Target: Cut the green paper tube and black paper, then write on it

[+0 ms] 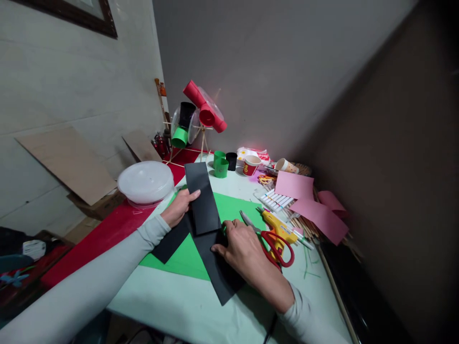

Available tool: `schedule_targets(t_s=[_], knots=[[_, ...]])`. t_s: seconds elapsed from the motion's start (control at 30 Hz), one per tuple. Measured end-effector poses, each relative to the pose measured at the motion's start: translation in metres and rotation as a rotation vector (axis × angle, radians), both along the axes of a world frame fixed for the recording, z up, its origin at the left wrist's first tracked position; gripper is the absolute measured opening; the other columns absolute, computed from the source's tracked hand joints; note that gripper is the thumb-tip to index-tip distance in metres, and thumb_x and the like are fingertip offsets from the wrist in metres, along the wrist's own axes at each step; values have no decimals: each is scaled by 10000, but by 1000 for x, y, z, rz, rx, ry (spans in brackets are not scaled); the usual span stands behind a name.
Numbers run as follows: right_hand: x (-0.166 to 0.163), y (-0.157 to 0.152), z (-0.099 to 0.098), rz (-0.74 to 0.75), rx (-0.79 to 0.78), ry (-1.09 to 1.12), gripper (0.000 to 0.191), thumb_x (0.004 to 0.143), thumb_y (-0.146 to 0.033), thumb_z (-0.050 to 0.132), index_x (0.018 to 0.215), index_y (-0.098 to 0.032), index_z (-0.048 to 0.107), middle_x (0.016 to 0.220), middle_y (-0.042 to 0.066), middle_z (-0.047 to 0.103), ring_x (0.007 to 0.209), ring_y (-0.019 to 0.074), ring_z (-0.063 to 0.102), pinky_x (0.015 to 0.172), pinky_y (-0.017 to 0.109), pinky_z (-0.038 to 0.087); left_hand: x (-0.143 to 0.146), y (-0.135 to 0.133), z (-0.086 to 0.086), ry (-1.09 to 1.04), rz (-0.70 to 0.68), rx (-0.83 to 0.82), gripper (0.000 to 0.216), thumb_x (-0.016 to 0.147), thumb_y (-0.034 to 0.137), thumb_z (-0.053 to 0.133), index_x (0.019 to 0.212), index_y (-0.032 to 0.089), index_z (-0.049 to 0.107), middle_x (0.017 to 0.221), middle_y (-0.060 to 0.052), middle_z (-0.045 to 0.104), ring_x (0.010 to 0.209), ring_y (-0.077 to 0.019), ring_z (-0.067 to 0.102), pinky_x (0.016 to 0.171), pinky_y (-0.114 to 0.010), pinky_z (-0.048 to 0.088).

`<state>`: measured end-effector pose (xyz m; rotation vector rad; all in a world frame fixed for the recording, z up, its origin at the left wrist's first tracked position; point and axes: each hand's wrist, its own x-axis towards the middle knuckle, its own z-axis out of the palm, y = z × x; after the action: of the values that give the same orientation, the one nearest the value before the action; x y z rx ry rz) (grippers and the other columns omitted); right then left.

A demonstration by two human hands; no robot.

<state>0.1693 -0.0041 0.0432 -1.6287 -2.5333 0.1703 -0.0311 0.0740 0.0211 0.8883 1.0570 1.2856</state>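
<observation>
My left hand (180,208) pinches a black paper strip (204,198), its thumb lying on top. The strip slants upright above more black paper. My right hand (244,246) is closed over the edge of a second black paper piece (220,267), thumb on its surface; some fingertips are hidden. A further black piece (172,243) lies to the left, partly under the strip. Beneath them all is a green sheet (193,260). Scissors with red handles (274,248) lie just right of my right hand, against a yellow glue gun (279,227).
Stacked clear plastic lids (146,181) stand at left. Behind are green paper rings (221,168), a black ring (231,161), a red paper cup (251,165) and a stick-built wheel model (202,107). Markers (276,199) and pink paper (321,217) lie at right.
</observation>
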Motion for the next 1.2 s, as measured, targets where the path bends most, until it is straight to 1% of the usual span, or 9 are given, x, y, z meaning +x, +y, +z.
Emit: schedule_targets(t_s=[0.17,0.27,0.5,0.6,0.73,0.83,0.97,1.1,1.2], knots=[[-15,-12,2,-36,59,-69,591,818,-540,748,1169,-78,633,1100,241,670,1042,420,615,886,535,494,1,3,-15,-33,80,64,358,685,411,852,912,167,722,926,-79,786,930,-268,714,835,-350,565],[-18,-14,2,-44,39,-62,619,802,-474,787,1235,-73,602,1134,245,661,1038,415,626,878,516,508,-1,3,-16,-58,121,72,315,684,404,853,840,181,694,871,-68,779,927,-268,713,832,-353,565],[-12,2,6,-63,-64,18,517,769,-352,835,1145,-83,605,1032,211,689,969,384,681,797,431,509,-3,3,-13,-103,136,74,338,668,408,870,828,175,686,829,-62,774,843,-244,712,777,-344,573],[-7,10,3,-32,-116,77,377,792,-296,800,1075,-130,615,961,150,712,913,323,689,752,365,481,-2,4,-14,-107,134,95,370,671,421,872,878,166,702,845,-61,776,859,-244,714,784,-339,575],[15,24,2,-12,-158,217,161,825,-231,715,955,-190,629,839,62,700,815,241,662,666,294,411,-3,4,-12,-111,141,136,416,684,447,861,937,154,708,913,-72,781,906,-253,717,829,-345,570],[42,34,12,-91,-108,352,46,870,-238,594,888,-196,597,751,54,641,709,230,594,633,311,354,-4,4,-8,-121,139,160,433,687,460,851,965,162,704,961,-75,783,921,-261,720,838,-356,573],[65,39,26,-211,-7,629,249,944,-444,444,913,-209,520,835,74,617,746,237,548,672,336,374,-1,-1,-3,-102,77,143,379,704,432,842,959,179,722,961,-62,789,876,-244,725,782,-330,576],[54,34,23,-157,-147,887,325,906,-542,481,905,-222,536,883,51,644,797,218,594,669,300,447,9,-12,0,-48,-79,55,344,683,403,864,909,168,754,896,-75,793,796,-254,729,699,-324,575],[46,33,15,-134,-250,989,315,844,-532,566,832,-218,546,809,31,627,748,197,585,638,281,450,17,-19,2,-31,-154,17,384,676,413,866,960,175,765,962,-82,796,838,-279,736,756,-360,587]])
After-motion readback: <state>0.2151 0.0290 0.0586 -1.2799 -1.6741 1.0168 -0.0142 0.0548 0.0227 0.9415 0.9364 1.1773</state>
